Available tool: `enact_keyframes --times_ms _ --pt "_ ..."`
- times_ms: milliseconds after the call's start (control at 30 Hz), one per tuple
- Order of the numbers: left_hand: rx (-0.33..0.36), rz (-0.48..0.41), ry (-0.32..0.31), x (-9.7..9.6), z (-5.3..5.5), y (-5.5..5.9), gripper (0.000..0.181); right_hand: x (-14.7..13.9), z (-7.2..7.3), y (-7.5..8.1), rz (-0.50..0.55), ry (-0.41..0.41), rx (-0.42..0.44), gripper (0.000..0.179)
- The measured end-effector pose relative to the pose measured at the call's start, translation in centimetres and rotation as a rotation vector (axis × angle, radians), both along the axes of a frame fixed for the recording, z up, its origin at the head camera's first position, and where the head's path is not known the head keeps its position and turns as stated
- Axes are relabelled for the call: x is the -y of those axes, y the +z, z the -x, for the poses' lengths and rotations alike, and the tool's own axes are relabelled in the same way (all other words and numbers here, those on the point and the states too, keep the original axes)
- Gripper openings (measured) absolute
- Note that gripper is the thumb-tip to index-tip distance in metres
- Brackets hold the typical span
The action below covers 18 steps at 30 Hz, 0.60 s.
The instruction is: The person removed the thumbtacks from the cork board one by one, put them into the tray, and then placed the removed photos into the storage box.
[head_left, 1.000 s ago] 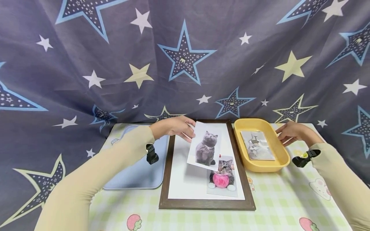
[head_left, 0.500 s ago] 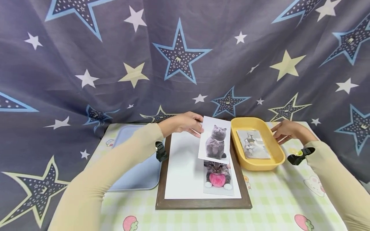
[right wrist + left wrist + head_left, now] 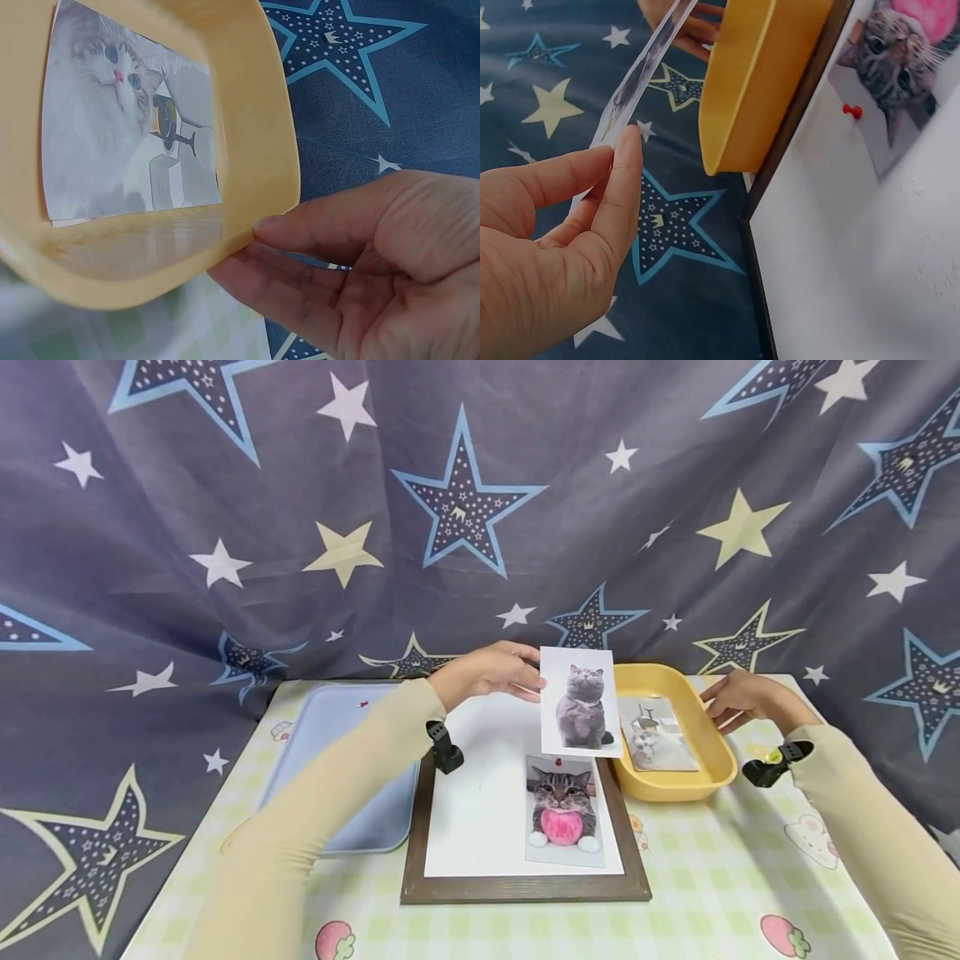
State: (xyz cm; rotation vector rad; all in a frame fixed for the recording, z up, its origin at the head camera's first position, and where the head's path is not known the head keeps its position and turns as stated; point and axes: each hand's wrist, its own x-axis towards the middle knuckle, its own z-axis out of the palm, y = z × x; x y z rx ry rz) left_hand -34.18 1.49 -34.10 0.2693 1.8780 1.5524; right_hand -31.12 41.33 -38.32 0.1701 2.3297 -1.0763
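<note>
A photo print of a sitting grey cat (image 3: 581, 697) is pinched at its left edge between the thumb and fingers of my left hand (image 3: 493, 673). It is raised over the right part of a white board (image 3: 472, 806) in a brown frame and overlaps the yellow basin (image 3: 708, 739) in the head view. Below it, a tabby cat photo (image 3: 564, 818) lies on the board, with a red push pin (image 3: 853, 111) at its top edge. My right hand (image 3: 390, 255) pinches the basin's rim. Inside the basin lies a white cat photo (image 3: 105, 142), with another sheet's edge showing beneath.
Left of the board lies a light blue tray (image 3: 322, 735), partly hidden by the left sleeve; a small red object (image 3: 363, 703) shows on it. A green-checked cloth (image 3: 450, 935) covers the table. Behind hangs a dark star-patterned curtain (image 3: 420, 602).
My left hand has carried the grey cat photo rightward and up, uncovering the tabby photo and its red pin. My right hand stays at the basin's rim.
</note>
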Motion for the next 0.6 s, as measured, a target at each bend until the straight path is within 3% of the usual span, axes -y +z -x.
enact_keyframes --times_ms 367,600 --pt "0.09 -0.074 0.028 -1.9 1.0 -0.3 0.071 0.1 0.0 -0.1 0.0 0.007 0.001 0.061" --pt "0.132 -0.111 0.051 -3.1 1.4 -0.7 0.071 0.0 -0.1 0.1 -0.016 0.011 0.006 0.061"
